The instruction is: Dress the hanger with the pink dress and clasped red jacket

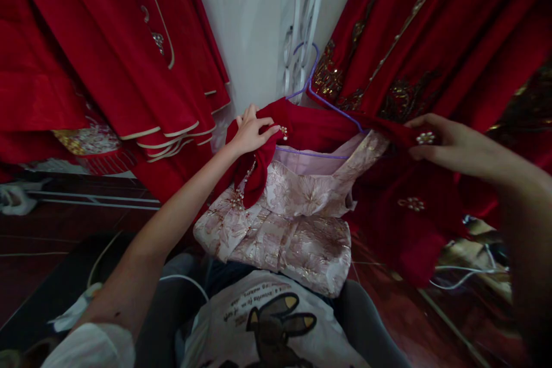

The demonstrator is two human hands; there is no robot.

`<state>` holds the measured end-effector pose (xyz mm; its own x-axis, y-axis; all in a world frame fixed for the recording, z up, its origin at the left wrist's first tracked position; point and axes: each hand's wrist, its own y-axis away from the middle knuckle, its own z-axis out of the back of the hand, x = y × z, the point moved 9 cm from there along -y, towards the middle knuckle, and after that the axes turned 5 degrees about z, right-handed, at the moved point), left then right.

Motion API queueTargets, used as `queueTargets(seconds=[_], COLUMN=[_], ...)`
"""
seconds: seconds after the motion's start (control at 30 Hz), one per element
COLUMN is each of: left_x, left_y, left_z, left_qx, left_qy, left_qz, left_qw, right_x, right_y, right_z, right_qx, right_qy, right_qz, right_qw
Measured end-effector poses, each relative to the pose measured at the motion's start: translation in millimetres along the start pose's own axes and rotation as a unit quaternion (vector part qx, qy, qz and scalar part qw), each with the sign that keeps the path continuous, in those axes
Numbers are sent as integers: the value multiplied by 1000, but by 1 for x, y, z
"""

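Note:
A pink and gold brocade dress (pixel 313 190) lies across my lap, with a purple hanger (pixel 332 104) at its neckline. Over the dress sits a red jacket (pixel 308 126) with pearl-like ornaments, spread between my two hands. My left hand (pixel 252 131) pinches the jacket's left edge beside one ornament. On the other side, my right hand (pixel 444 146) has fingers closed on the red cloth around a pearl cluster (pixel 425 138). Another cluster (pixel 411 203) shows lower on the hanging red cloth.
Red garments (pixel 142 57) with pale trim hang at the left. More red garments (pixel 414 40) with gold embroidery hang at the right. White hangers (pixel 302 17) stand against the pale surface between them. A metal rack bar (pixel 95 200) runs low at the left.

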<state>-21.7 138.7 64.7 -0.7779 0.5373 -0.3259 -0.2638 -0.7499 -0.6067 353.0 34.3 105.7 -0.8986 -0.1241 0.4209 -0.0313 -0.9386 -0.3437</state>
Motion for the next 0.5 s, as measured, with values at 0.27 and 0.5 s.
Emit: queueTargets(seconds=[0.27, 0.5], left_x=[-15, -17], left_y=[15, 20], left_z=[6, 12], left_qx=[-36, -54], left_qy=[-26, -13], left_qz=[22, 43], left_qw=[999, 998], right_x=[112, 166], right_y=[9, 4], right_z=[-108, -164], right_qx=[-89, -68], right_qy=[-151, -324], right_qz=[181, 212], right_qw=[968, 920])
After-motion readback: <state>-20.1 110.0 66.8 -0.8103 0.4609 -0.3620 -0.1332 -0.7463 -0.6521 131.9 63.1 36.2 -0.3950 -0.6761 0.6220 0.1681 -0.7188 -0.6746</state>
